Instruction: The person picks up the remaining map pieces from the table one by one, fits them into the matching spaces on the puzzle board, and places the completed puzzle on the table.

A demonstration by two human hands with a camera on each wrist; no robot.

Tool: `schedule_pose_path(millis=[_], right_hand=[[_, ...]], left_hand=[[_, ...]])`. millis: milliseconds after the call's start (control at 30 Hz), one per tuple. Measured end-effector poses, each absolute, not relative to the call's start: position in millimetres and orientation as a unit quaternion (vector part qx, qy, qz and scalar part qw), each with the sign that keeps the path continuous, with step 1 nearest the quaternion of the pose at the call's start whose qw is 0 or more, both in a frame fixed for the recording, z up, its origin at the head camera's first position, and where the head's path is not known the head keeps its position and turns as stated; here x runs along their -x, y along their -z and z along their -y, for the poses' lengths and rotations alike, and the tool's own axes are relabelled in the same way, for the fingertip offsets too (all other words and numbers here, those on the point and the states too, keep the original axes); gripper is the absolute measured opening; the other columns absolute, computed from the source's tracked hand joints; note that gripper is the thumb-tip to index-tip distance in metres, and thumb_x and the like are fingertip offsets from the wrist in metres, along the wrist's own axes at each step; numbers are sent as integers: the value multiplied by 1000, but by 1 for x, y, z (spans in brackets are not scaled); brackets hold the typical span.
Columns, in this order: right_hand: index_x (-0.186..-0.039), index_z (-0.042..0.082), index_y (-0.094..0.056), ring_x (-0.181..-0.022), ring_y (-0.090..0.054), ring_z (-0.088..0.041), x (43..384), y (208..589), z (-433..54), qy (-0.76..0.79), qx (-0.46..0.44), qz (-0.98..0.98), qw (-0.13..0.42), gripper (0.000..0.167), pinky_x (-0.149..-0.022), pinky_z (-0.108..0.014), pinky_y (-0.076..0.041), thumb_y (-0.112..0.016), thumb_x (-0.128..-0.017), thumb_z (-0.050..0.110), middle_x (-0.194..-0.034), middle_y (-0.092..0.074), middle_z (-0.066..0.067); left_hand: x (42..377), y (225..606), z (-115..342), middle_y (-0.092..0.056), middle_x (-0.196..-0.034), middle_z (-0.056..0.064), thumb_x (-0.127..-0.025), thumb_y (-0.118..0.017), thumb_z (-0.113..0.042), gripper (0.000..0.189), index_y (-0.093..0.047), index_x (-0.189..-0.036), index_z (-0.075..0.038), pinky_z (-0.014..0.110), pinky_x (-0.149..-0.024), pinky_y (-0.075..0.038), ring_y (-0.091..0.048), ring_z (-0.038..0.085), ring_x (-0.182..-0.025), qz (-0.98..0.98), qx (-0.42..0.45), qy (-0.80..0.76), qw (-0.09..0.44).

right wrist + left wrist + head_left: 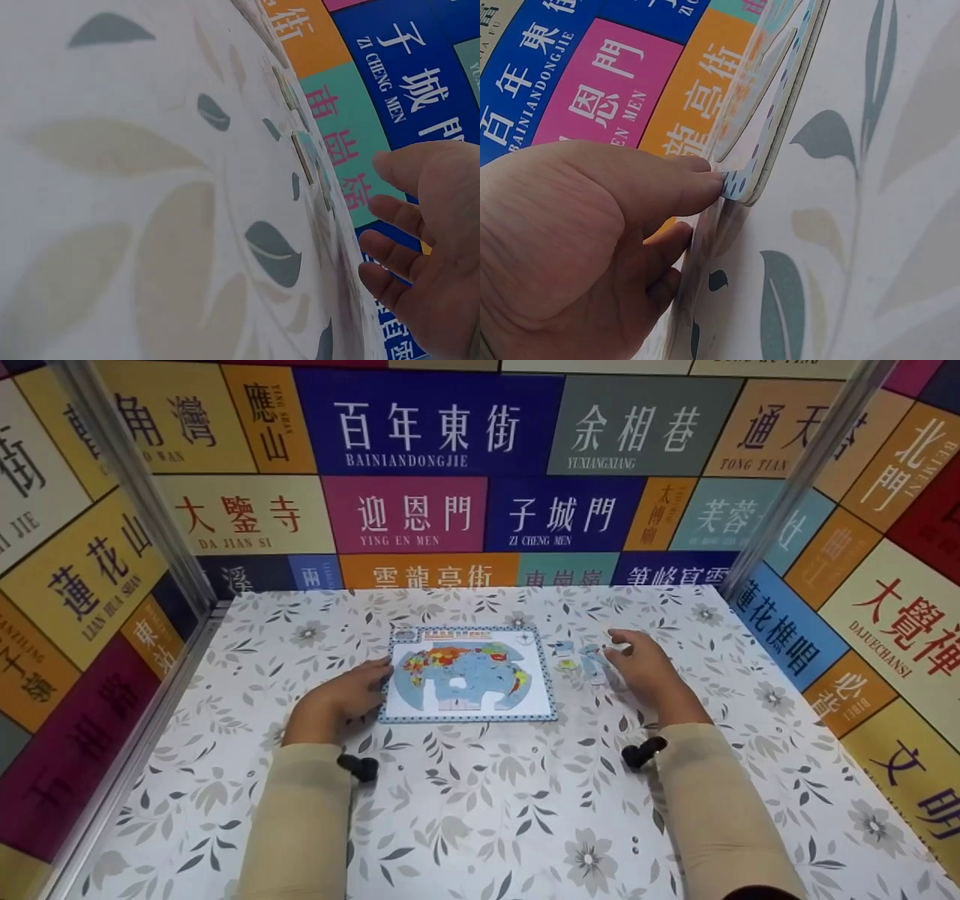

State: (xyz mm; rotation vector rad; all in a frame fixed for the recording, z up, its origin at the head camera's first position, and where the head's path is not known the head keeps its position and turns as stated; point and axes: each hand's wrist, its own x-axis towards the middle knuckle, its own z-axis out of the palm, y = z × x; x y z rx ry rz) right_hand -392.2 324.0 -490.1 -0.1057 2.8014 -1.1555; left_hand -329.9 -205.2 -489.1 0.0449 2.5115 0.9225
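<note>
A world map puzzle board (465, 712) with a blue dotted border lies flat on the table. Its oval map has several white gaps along the lower part. My left hand (341, 694) rests along the board's left side, and in the left wrist view the thumb (682, 191) touches the corner. Loose puzzle pieces (567, 665) lie right of the board, some overlapping. Above and beside them is my right hand (645, 664), thumb and fingers apart and nothing between them. The right wrist view shows those pieces (304, 154) edge-on beyond its fingertips.
The table (480, 810) has a white cloth printed with grey leaves and flowers. Printed wall panels (405, 514) with large characters stand behind it and on both sides. Metal posts (810, 465) rise at the back corners. Dark cameras (358, 767) sit at both wrists.
</note>
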Motion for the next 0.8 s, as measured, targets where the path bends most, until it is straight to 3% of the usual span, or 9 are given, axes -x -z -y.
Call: schedule_pose_path(millis=[267,467,800], right_hand=[[-156,11,-54,-147,-50,-40,404,493,-328,381,42,-920,77,48,-123,-59,-43,-54,-108,15,-161,-52,-16],[-150,16,-61,-145,-51,-40,411,491,-328,386,28,-915,116,50,-121,-57,-45,-57,-102,5,-159,-54,-16],[-147,21,-66,-135,-52,-35,412,495,-330,358,41,-925,122,54,-114,-51,-46,-62,-95,3,-149,-58,-19]], left_hand=[[328,488,203,-12,-182,-15,-105,-55,-15,70,-33,-170,-29,56,-139,-7,-3,25,-171,-916,-16,-332,226],[330,489,202,-12,-181,-17,-105,-55,-15,70,-34,-169,-32,56,-139,-7,-3,24,-171,-913,-3,-338,229],[331,491,207,-12,-182,-12,-106,-55,-17,68,-33,-170,-26,56,-139,-9,-5,28,-171,-920,-36,-323,221]])
